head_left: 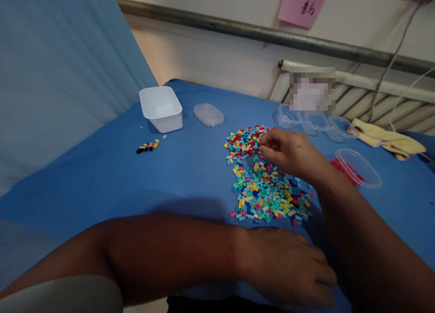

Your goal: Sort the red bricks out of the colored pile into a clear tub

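A pile of small multicoloured plastic building bricks (272, 195) spreads over the blue table, with a denser, redder cluster (243, 141) at its far end. Over that cluster is my right hand (288, 150), thumb and fingertips pinched together; whatever is between them is too small or hidden. My left hand (292, 267) is at the near side of the pile, back upward, fingers curled down and drawn together. Its fingertips and anything in them are hidden. Beside my right forearm, a clear plastic tub (369, 172) holds red bricks (350, 170).
A white plastic bin (173, 122) stands at the far left, with several black, yellow and orange bricks (147, 146) before it. Stacked clear lids (209, 116) lie beyond. Three clear tubs (316, 122) and a yellow cloth (384, 138) line the back right by a radiator (360, 89).
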Available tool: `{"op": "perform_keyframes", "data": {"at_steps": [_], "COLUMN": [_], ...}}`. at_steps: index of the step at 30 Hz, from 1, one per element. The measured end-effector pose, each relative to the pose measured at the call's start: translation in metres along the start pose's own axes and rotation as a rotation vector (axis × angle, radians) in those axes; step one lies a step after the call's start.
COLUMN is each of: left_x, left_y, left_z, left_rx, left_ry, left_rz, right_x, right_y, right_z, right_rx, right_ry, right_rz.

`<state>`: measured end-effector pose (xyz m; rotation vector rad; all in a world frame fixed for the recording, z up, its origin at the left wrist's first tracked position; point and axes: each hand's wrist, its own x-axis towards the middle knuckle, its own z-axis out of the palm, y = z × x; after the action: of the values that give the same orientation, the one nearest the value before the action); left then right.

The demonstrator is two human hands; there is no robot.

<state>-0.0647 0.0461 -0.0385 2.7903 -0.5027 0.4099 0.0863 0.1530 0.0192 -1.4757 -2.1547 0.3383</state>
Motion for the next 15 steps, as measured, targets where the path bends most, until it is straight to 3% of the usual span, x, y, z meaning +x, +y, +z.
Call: {"op": "perform_keyframes", "data": {"at_steps": [4, 8, 11, 15], "left_x": [-0.001, -0.001, -0.001, -0.003], "left_y": [-0.002, -0.004, -0.006, -0.008], "left_z": [-0.002, 0.001, 0.004, 0.005], "left_rx": [-0.003, 0.009, -0.016, -0.045], "left_ry": [-0.008, -0.006, -0.008, -0.013], "left_rz": [0.006, 0.004, 0.013, -0.016], "right_x": [-0.038, -0.088, -0.117, -0.134], "right_y": [0.032, 0.074, 0.098, 0.121], "right_z": [-0.05, -0.089, -0.099, -0.097], "right_rx": [-0.075, -0.196, -0.342, -0.495], "right_ry": [0.129, 0.339, 0.444, 0.356], "right_rz": [0.137, 0.418, 0.552, 0.526]}}
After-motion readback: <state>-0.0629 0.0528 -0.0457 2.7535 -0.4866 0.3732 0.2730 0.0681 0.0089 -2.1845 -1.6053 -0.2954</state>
